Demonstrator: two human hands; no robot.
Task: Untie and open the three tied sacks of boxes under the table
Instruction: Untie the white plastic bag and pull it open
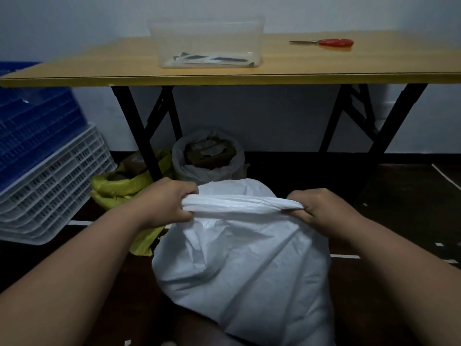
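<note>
**Both hands gripping the mouth of the near white sack**

I see my left hand [167, 201] curled tight round the left end of the bunched, rolled top of a large white woven plastic sack [242, 260], and my right hand [321, 211] clamped the same way on the right end, with the twisted band of fabric stretched level between them. The sack stands on the dark floor [389, 283] in front of the table, bulging and creased below the grip.

Beyond it, under the table's near edge, a smaller white sack [208, 156] stands with its mouth open, brown boxes showing inside. Just left of it a yellow plastic sack [119, 186] slumps against the black folding table leg [139, 136], also open.

On the yellow wooden tabletop [74, 71] a clear plastic tub [207, 43] sits near the middle; red-handled scissors [326, 42] lie toward the right end. Blue and white plastic crates [42, 156] are stacked at the left.
</note>
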